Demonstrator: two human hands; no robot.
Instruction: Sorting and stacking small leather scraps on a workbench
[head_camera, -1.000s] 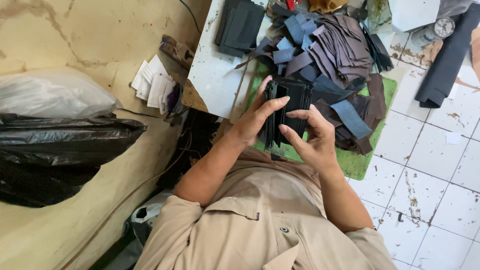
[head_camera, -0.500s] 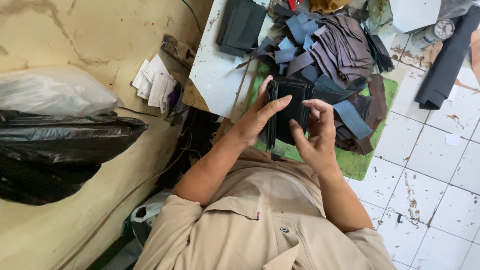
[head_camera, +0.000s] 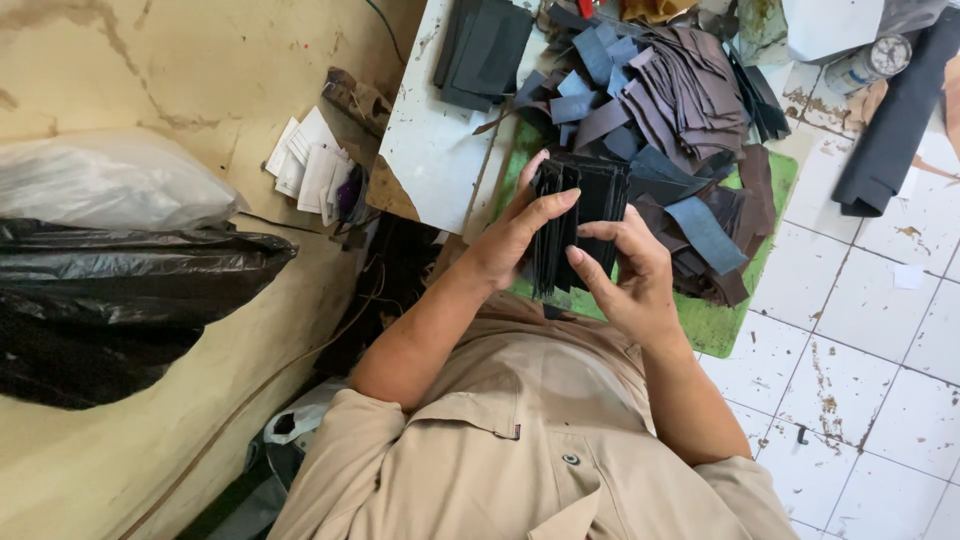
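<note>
A stack of black leather pieces stands on edge between both hands, above a green cutting mat. My left hand grips the stack's left side, thumb laid over its top edge. My right hand holds the lower right side, its fingers curled against the front pieces. Just beyond the hands lies a heap of loose blue, grey and brown leather pieces.
A flat pile of dark pieces lies on the white worktop. White papers sit left of it. A black plastic bag and a clear bag lie at left. White floor tiles and a dark cloth strip are at right.
The right hand's fingers have shifted along the stack's front, and the stack has closed up a little between both hands. The heap and worktop are unchanged.
</note>
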